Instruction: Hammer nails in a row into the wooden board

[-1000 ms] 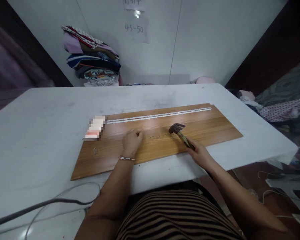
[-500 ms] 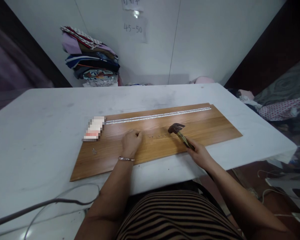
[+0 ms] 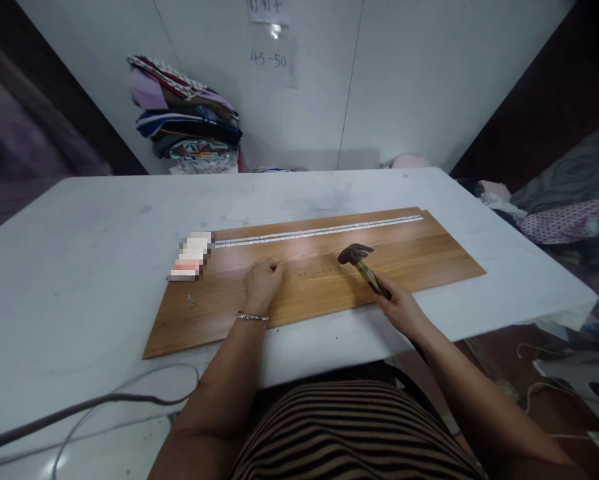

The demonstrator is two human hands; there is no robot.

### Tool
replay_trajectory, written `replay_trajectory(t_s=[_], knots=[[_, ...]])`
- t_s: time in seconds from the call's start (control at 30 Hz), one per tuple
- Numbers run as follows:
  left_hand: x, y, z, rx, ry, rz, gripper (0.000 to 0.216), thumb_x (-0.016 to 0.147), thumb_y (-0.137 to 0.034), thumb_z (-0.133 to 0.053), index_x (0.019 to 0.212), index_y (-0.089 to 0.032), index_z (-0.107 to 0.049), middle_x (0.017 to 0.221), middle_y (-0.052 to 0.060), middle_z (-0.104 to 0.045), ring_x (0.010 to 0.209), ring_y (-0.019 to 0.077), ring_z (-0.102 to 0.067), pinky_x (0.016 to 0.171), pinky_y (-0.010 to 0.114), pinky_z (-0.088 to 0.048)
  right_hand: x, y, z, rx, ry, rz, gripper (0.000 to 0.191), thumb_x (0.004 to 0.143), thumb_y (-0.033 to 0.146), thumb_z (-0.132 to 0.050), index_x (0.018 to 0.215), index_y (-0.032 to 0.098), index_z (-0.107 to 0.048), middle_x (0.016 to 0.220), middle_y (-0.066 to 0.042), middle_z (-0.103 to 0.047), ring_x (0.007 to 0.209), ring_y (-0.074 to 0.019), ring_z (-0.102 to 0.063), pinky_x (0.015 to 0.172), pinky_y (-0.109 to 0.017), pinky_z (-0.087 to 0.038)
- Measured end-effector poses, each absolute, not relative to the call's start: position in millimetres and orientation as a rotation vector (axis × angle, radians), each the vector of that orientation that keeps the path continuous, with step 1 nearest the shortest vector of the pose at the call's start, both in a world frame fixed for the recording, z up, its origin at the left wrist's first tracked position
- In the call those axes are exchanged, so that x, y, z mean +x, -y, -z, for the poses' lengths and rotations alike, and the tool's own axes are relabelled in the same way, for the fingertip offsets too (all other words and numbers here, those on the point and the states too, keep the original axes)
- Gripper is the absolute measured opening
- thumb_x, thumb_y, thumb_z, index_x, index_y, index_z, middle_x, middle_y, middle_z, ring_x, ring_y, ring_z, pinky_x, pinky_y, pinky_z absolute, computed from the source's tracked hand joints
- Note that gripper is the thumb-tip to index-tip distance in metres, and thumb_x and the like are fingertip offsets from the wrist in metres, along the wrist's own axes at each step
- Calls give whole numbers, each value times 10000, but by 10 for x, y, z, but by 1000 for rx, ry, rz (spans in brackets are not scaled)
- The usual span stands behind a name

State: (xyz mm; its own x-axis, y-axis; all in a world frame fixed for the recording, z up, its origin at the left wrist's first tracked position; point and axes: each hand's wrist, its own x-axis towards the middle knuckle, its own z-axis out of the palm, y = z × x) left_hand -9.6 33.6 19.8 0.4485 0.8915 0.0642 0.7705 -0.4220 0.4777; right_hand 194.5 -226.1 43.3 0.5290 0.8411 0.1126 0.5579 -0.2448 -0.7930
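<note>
My right hand (image 3: 402,310) grips a claw hammer (image 3: 356,255) by its handle. The hammer's dark metal head is over the middle of a wood-grain board (image 3: 439,247), left of the hand. My left hand (image 3: 263,283), with a bracelet at the wrist, rests closed on the board; whatever its fingers hold, if anything, is hidden. Between the hand and the hammer head runs a row of small dark nail marks (image 3: 316,271). A few loose nails (image 3: 190,301) lie on the board's left part.
Two pale strips (image 3: 304,233) run along the board's far side. A blurred-out pale box or card (image 3: 193,257) lies at its left end. The board is on a white table (image 3: 104,267). Folded clothes (image 3: 189,123) are stacked by the wall. A cable (image 3: 124,398) crosses the front left.
The view has shifted slightly. Both hands and the hammer keep nearly the same places over the board.
</note>
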Motion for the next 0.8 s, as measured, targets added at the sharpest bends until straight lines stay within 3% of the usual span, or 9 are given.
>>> replay_trajectory(t_s=[0.27, 0.37, 0.53, 0.8], knots=[[-320, -499, -340, 1945, -1279, -615, 392, 775, -505, -479, 693, -164, -654, 720, 21, -673, 765, 188, -602, 662, 257, -418, 1950, 2279, -466, -1895, 1091, -452, 601, 788, 201, -533, 1385, 261, -563, 1195, -42, -710, 1092, -298, -657, 909, -480, -553], [-557, -510, -490, 1840, -1322, -742, 376, 747, -509, -510, 722, -171, -672, 762, 26, -689, 795, 189, -614, 700, 258, -447, 1971, 2269, -398, -1890, 1098, -460, 593, 791, 205, -534, 1381, 250, -565, 1255, -55, -682, 1135, -298, -641, 942, -486, -535], [-968, -428, -677, 1821, -1524, -771, 320, 706, -494, -544, 653, -193, -636, 661, 7, -634, 737, 190, -583, 658, 262, -430, 1996, 2239, -247, -1858, 1140, -470, 561, 786, 221, -548, 1345, 239, -591, 1313, -59, -651, 1222, -286, -595, 1046, -487, -457], [-1205, -198, -308, 1992, -1511, -704, 351, 769, -476, -481, 585, -193, -577, 623, 14, -597, 674, 171, -546, 641, 273, -408, 2010, 2250, -227, -1866, 1145, -493, 565, 801, 214, -548, 1365, 235, -568, 1346, -70, -627, 1261, -288, -565, 1084, -504, -412]])
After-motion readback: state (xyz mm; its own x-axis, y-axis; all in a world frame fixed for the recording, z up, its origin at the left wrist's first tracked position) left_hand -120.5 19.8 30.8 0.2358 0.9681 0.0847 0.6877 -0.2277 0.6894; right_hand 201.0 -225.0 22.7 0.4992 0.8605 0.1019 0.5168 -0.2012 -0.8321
